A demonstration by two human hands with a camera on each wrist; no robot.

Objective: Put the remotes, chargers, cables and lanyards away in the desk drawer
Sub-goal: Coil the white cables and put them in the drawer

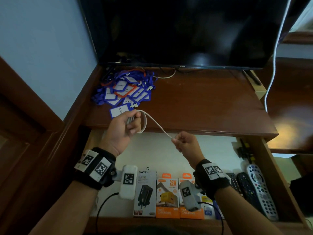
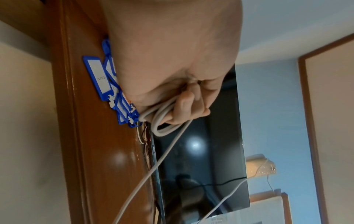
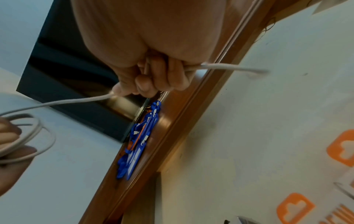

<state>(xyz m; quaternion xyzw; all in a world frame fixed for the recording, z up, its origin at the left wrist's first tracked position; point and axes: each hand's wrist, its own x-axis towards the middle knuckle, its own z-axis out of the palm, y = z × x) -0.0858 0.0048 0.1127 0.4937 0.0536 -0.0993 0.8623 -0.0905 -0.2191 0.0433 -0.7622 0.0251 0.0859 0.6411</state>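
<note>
While the lanyards (image 1: 124, 89) are not yet put away and lie in a heap on the desk (image 1: 203, 102) behind the open drawer (image 1: 211, 150), the step in hand seems to be the winding of the white cable (image 1: 156, 125) into a coil. The left hand (image 1: 122, 128) is clamped around several loops of this cable, above the front edge of the desk and just in front of the lanyards, without touching them. The right hand (image 1: 185, 144) is closed on the free run of the same cable, pinching it between thumb and fingers above the drawer; a short piece of cable comes out behind its fingers in the right wrist view. Between the two hands the cable hangs in a nearly straight line. I judge that the next move calls for bringing this free piece over to the left hand as one more loop, then lowering the finished coil into the drawer, where free white floor is seen behind the boxed chargers (image 1: 169, 197). The remotes (image 1: 260, 189) already lie at the right side of the drawer, beside these boxes.
</note>
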